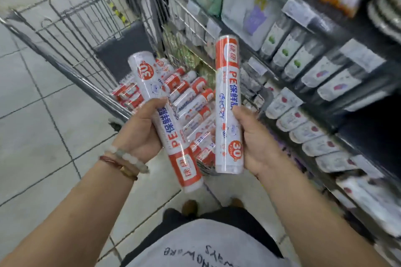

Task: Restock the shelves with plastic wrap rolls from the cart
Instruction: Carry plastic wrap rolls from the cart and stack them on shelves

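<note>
Plastic wrap rolls [195, 102] lie heaped in the wire cart [71, 28], partly hidden behind two held rolls. Shelves [325, 84] at right are motion-blurred, their packages illegible. Left hand [141, 134] grips one roll [165, 121], tilted, fingers hidden behind it. Right hand [253, 138] grips another roll [227, 104], nearly upright, fingertips likewise concealed.
</note>
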